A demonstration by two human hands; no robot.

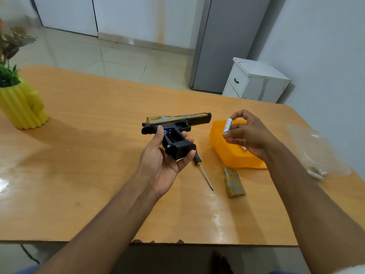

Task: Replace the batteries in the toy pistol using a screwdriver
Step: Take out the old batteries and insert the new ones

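My left hand (164, 161) grips the black and gold toy pistol (177, 127) by its handle, above the wooden table (88, 155). The battery compartment in the grip is open and faces up, with a blue part showing at its upper end. My right hand (248, 135) pinches a white battery (227, 125) between thumb and fingers, over the orange box (231, 153). The screwdriver (203, 171), with a black and yellow handle, lies on the table below the pistol. The gold battery cover (234, 183) lies to its right.
A yellow ribbed plant pot (22, 107) stands at the table's left edge. A clear plastic lid or bag (318, 153) lies at the right edge. Beyond the table stand a white bedside cabinet (254, 82) and a grey fridge (221, 42).
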